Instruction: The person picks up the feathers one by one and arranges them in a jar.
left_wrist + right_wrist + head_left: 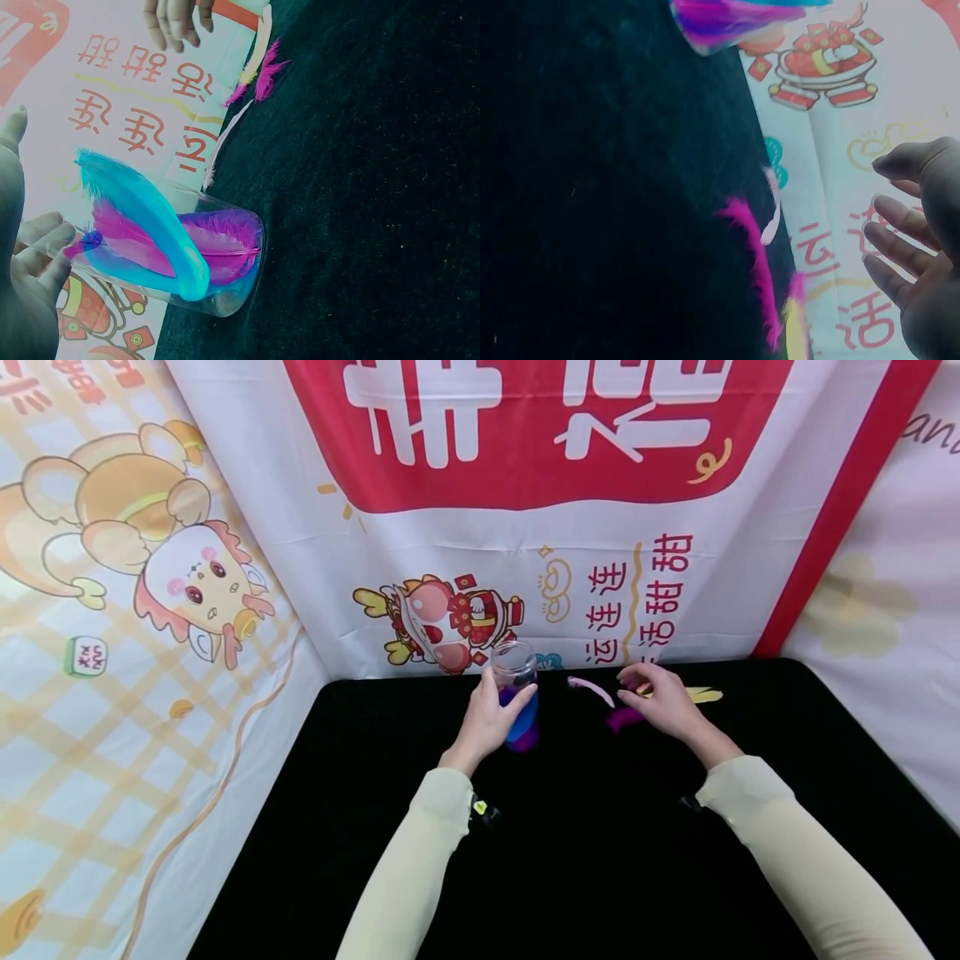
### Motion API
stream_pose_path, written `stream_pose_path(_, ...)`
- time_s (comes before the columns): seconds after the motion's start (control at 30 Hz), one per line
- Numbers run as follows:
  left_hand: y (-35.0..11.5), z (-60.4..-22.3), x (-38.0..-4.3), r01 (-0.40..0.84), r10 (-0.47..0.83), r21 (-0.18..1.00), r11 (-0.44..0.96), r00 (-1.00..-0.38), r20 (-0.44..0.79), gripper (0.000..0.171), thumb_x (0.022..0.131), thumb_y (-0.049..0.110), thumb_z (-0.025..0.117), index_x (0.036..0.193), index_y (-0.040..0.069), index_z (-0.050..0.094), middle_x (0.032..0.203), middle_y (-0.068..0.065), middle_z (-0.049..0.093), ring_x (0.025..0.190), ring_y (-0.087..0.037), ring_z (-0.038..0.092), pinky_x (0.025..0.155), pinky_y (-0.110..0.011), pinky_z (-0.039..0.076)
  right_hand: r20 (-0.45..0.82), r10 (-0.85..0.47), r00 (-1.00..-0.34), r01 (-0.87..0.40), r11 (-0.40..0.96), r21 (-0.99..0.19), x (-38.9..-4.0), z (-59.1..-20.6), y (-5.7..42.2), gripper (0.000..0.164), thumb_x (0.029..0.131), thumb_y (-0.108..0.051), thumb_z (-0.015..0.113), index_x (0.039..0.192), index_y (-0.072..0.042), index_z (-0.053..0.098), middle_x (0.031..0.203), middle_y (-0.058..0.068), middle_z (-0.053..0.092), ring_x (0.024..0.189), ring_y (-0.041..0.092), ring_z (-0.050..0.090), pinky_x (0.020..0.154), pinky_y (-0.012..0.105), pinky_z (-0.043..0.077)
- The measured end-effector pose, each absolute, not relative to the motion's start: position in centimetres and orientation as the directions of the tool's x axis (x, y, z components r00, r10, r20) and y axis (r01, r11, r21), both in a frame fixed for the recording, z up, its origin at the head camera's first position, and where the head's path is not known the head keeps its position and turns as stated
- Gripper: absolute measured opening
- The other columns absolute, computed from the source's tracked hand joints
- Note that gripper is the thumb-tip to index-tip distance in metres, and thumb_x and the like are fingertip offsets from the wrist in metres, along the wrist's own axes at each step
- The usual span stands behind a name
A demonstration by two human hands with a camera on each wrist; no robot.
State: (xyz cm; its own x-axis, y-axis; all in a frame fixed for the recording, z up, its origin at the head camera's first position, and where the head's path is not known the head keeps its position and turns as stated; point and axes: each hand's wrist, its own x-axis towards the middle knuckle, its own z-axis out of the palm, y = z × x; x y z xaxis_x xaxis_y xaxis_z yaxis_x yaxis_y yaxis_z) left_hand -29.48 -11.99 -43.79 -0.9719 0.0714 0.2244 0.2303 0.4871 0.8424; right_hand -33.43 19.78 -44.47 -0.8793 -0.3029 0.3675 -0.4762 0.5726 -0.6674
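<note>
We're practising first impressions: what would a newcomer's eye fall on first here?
Probably the clear cup of blue and purple feathers, gripped by the left hand near the head view's centre. Then the big red panel high on the backdrop, and loose feathers on the black table near the right hand.

Your right hand [934,240]: fingers apart, before printed cloth [825,150]. Magenta feather [761,281], pale pink feather [773,214], yellow feather [796,330] by table's [615,210] cloth-side edge; blurred container [705,45] cropped up top.
</note>
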Motion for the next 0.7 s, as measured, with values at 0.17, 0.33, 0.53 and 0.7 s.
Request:
stream_pose_path(0.17, -11.9, -43.8, -29.5, 0.235, 0.069, 0.839, 0.491, -0.97, 0.232, 0.082, 0.091, 0.071, 0.06, 0.148, 0.018, 0.033, 0.145, -0.008, 0.052, 0.133, -0.023, 0.054, 0.112, -0.047, 0.043, 0.363, -0.333, -0.87, -0.492, 0.612, -0.619, -33.4, -45.4, 20.7, 0.028, 0.092, -0.007, 0.074, 0.117, 0.004, 0.066, 0.112, 0.022, 0.067, 0.105, 0.042, 0.062, 0.093, 0.057, 0.048)
stream_pose_path(0.33, -11.9, -44.0, -29.5, 0.247, 0.065, 0.835, 0.492, -0.967, 0.247, 0.086, 0.091, 0.071, 0.06, 0.151, 0.018, 0.03, 0.146, -0.007, 0.051, 0.132, -0.022, 0.054, 0.112, -0.046, 0.043, 0.351, -0.365, -0.862, -0.507, 0.634, -0.584, -33.6, -46.4, 21.3, 0.031, 0.09, -0.005, 0.075, 0.118, 0.005, 0.066, 0.114, 0.022, 0.066, 0.107, 0.04, 0.061, 0.094, 0.056, 0.047)
stream_pose_path(0.53, -11.9, -44.0, -29.4, 0.245, 0.058, 0.835, 0.492, -0.967, 0.249, 0.085, 0.09, 0.073, 0.059, 0.15, 0.019, 0.031, 0.145, -0.007, 0.052, 0.132, -0.023, 0.055, 0.113, -0.047, 0.043, 0.361, -0.384, -0.85, -0.527, 0.63, -0.571, -33.8, -47.1, 21.9, 0.033, 0.087, -0.002, 0.076, 0.117, 0.006, 0.065, 0.112, 0.023, 0.066, 0.107, 0.042, 0.061, 0.095, 0.056, 0.047)
stream_pose_path(0.7, -11.9, -44.1, -29.5, 0.24, 0.059, 0.839, 0.488, -0.968, 0.243, 0.087, 0.09, 0.073, 0.059, 0.152, 0.019, 0.029, 0.146, -0.008, 0.052, 0.132, -0.022, 0.055, 0.113, -0.046, 0.042, 0.361, -0.388, -0.848, -0.529, 0.628, -0.57, -34.0, -47.5, 22.3, 0.034, 0.087, -0.002, 0.076, 0.117, 0.007, 0.065, 0.112, 0.024, 0.065, 0.107, 0.042, 0.061, 0.095, 0.057, 0.046)
